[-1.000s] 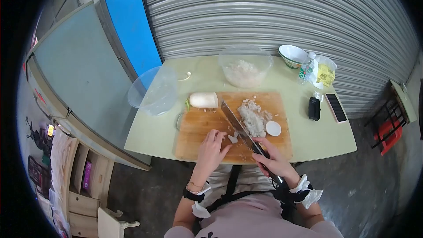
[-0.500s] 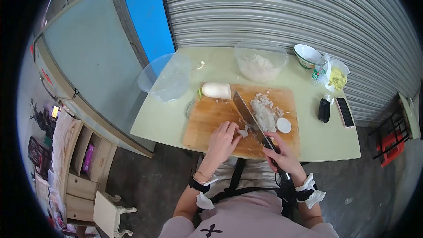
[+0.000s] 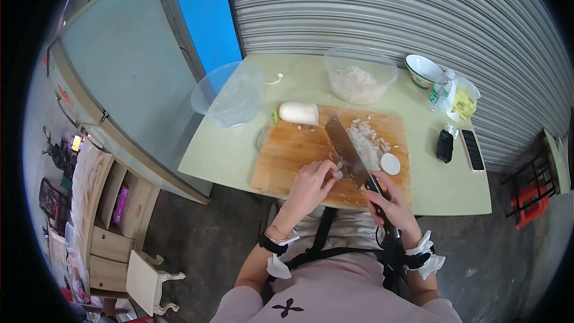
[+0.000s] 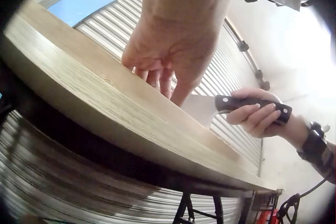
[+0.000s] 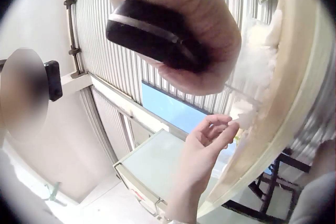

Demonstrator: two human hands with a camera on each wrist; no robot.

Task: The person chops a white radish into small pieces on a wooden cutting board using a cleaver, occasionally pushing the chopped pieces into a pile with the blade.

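Observation:
My left hand [image 3: 311, 185] pinches a small white piece of daikon radish [image 3: 339, 174] between thumb and fingers, over the front part of the wooden cutting board [image 3: 287, 161]. In the right wrist view, the same piece [image 5: 242, 118] shows at the fingertips. The black handle of a kitchen knife [image 3: 350, 151] is gripped by my right hand [image 3: 391, 206]; its broad blade slants up and left across the board, just right of the pinched piece. Chopped white bits [image 3: 365, 142] lie heaped beyond the blade. A cut daikon radish [image 3: 299, 113] lies at the board's back left.
A small white round dish [image 3: 390, 164] sits on the board's right. Behind stand a clear bowl [image 3: 360, 84] of white shreds and a white bowl [image 3: 423, 70]; at left, another clear bowl [image 3: 230, 98]. A bottle [image 3: 441, 91], black case [image 3: 445, 146] and phone [image 3: 472, 150] are at right.
The head view has shifted a little. Earlier, the white piece lay on the board beside my left fingertips; now they pinch it. The knife stays in my right hand, at much the same slant.

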